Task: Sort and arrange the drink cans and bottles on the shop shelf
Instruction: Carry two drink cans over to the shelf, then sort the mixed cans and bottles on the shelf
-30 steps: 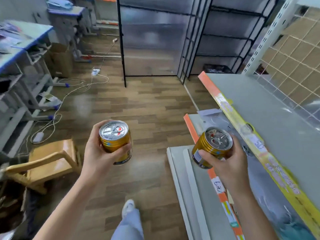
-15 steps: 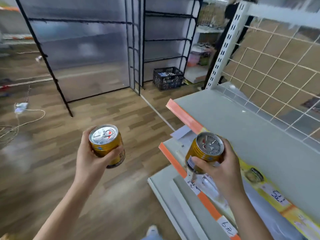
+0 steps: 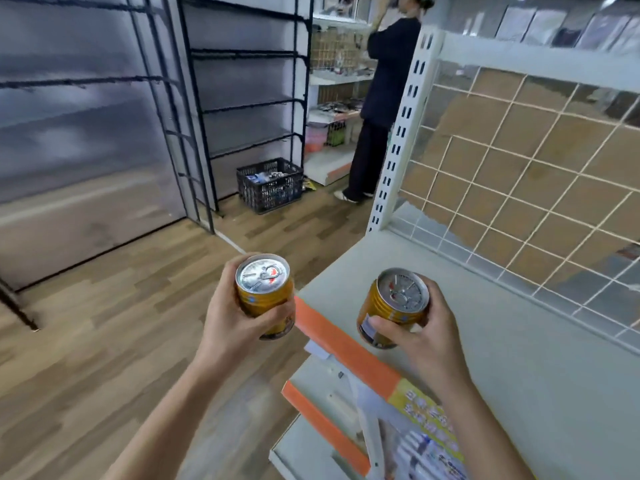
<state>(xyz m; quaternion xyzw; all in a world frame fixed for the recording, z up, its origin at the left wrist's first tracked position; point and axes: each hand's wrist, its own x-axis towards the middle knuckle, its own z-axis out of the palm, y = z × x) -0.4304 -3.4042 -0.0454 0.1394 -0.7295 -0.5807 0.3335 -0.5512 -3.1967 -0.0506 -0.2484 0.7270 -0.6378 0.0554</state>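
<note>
The person holds 2 gold cans, 1 in each hand. The left hand [image 3: 232, 330] is wrapped round the left can [image 3: 265, 296], fingers on the far side and thumb across the near side. It holds the can upright over the wooden floor [image 3: 104, 341], just beside the corner of the shelf [image 3: 519, 358].

The right hand [image 3: 429, 337] grips the right can [image 3: 391, 310] the same way, thumb across its front. This can leans a little to the left and is over the near edge of the shelf, above the orange strip [image 3: 343, 344] on its front. I cannot tell whether its base touches the shelf. Both cans show silver tops with pull tabs, and the 2 are apart.

Behind the shelf rises a white wire grid [image 3: 519, 202], next to a slotted white post [image 3: 401, 133]. A lower shelf [image 3: 308, 379] with its own orange edge juts out below. Across the aisle stand black racks [image 3: 249, 98], with a black crate [image 3: 270, 185] on the floor beside them. Further back a person in dark clothes [image 3: 381, 98] faces another set of shelves.
</note>
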